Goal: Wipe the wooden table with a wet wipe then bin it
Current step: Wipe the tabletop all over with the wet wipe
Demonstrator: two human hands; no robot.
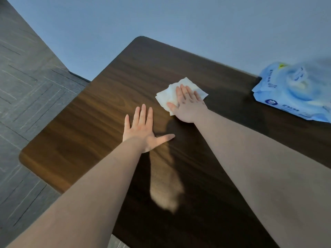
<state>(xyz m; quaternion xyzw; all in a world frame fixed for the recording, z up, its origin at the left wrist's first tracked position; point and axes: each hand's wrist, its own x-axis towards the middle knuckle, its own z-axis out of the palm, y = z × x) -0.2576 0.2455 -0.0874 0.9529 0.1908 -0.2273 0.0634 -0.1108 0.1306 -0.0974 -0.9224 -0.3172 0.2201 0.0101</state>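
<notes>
A dark wooden table (pixel 100 111) with rounded corners fills the middle of the view. A white wet wipe (pixel 166 97), crumpled and partly unfolded, lies on the table's far middle. My right hand (pixel 186 104) presses flat on the wipe, fingers together and stretched out, covering its right half. My left hand (pixel 143 127) rests flat on the bare wood just left and nearer, fingers spread, thumb out to the right, holding nothing. No bin is in view.
A blue pack of wet wipes (pixel 293 92) lies at the table's far right edge. Grey patterned floor (pixel 26 83) shows to the left of the table. A plain pale wall (pixel 179 18) stands beyond the table.
</notes>
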